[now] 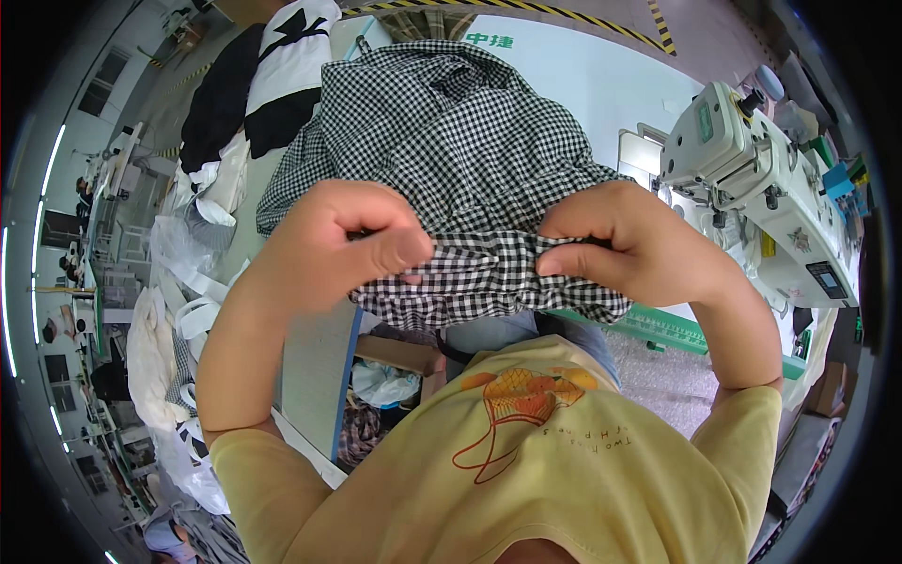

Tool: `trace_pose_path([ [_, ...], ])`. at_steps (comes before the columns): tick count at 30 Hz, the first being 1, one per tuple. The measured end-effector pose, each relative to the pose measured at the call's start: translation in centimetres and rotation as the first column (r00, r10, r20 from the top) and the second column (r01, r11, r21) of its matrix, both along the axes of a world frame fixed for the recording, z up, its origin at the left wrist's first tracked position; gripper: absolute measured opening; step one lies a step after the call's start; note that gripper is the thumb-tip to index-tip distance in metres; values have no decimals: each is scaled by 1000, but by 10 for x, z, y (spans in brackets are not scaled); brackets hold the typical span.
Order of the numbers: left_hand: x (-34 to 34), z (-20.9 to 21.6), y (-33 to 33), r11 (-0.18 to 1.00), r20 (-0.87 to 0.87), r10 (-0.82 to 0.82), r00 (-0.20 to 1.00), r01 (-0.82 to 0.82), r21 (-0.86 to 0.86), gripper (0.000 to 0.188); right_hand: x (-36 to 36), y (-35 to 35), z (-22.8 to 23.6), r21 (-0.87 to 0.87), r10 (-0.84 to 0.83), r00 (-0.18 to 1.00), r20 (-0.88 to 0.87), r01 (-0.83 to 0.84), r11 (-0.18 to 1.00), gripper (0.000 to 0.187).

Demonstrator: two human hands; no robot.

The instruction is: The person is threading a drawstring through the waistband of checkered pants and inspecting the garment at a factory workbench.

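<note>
A black-and-white gingham garment [451,122] lies bunched on the table, its gathered near edge lifted over the table's front. My left hand [348,240] pinches that edge between thumb and fingers on the left. On the right, my right hand [611,240] grips the same edge, thumb on top. Between the two hands runs a short, folded, puckered strip of the checked cloth. The fingertips beneath the fabric are mostly hidden.
A white sewing machine [742,160] stands on the right side of the pale table [601,66]. Black and white garments [291,66] are heaped at the far left. Below the table edge sits a cardboard box [399,355] with plastic and cloth inside.
</note>
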State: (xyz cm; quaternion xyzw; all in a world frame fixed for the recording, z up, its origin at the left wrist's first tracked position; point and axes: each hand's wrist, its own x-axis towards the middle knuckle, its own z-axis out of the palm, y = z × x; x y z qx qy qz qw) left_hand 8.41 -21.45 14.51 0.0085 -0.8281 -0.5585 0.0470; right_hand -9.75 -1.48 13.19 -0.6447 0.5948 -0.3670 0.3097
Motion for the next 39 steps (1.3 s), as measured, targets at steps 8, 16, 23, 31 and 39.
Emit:
trace_pose_path([
  [8,13,-3,-8,990,-129,143,981,-140,32,37,-7,9,-1,44,-15,999,48,13,999,19],
  [16,1,5,-5,864,-103,382,918,-394,-312,35,-1,0,0,-46,-55,998,-26,54,998,19],
  [23,-17,-24,55,971,-318,99,943,-162,-178,59,18,-22,11,-96,-74,995,73,81,992,21],
  [31,-7,-6,37,946,-320,176,931,-250,-207,41,9,-28,8,-277,-122,973,-198,64,959,17],
  [39,8,15,31,902,-172,331,928,-365,-230,20,4,-31,26,-157,-149,988,-48,140,978,38],
])
